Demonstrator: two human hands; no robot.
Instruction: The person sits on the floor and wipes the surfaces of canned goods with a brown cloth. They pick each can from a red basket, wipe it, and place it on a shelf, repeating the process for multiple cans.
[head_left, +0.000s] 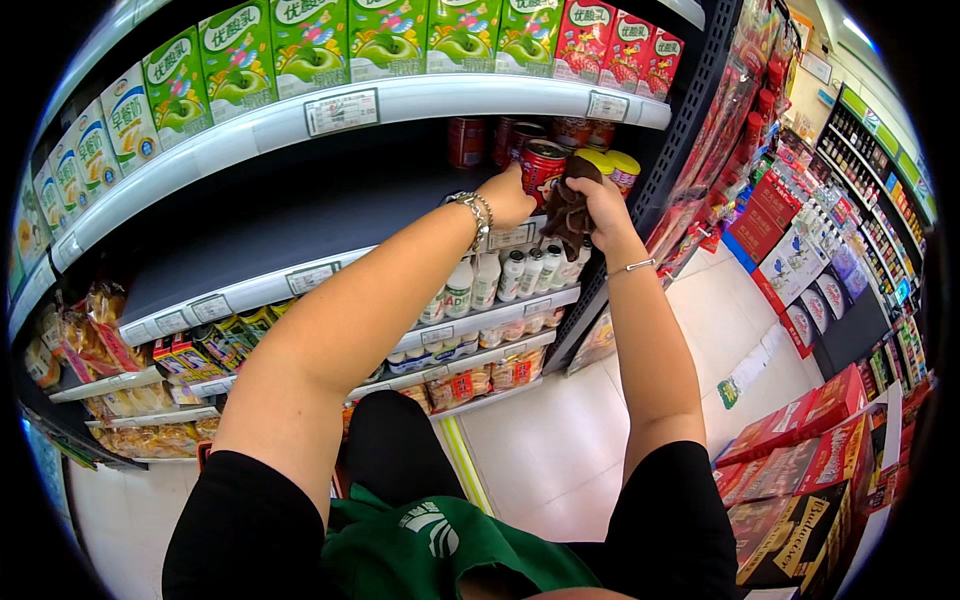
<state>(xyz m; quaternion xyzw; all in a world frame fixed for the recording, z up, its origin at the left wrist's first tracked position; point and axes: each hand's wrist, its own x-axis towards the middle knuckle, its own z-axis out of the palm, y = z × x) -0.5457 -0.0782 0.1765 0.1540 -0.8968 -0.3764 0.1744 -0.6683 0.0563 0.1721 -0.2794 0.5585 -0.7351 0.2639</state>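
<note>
My left hand (511, 196) grips a red can (541, 169) by its left side, at the front right of a dark shelf board (322, 217). A crumpled dark brown cloth (566, 206) is pinched in my right hand (606, 211), close against the can's right side. Behind and left of it stand several more red cans (466, 142), partly in shadow. Two yellow-lidded containers (623, 163) sit just beyond my right hand, their lower parts partly hidden by it.
Green and red drink cartons (386, 41) line the shelf above. White bottles (487, 279) and packaged snacks (459, 386) fill the shelves below. A perforated black upright (679, 127) bounds the shelf at right. Stacked beer cartons (795, 525) stand at lower right, beside the tiled floor (551, 442).
</note>
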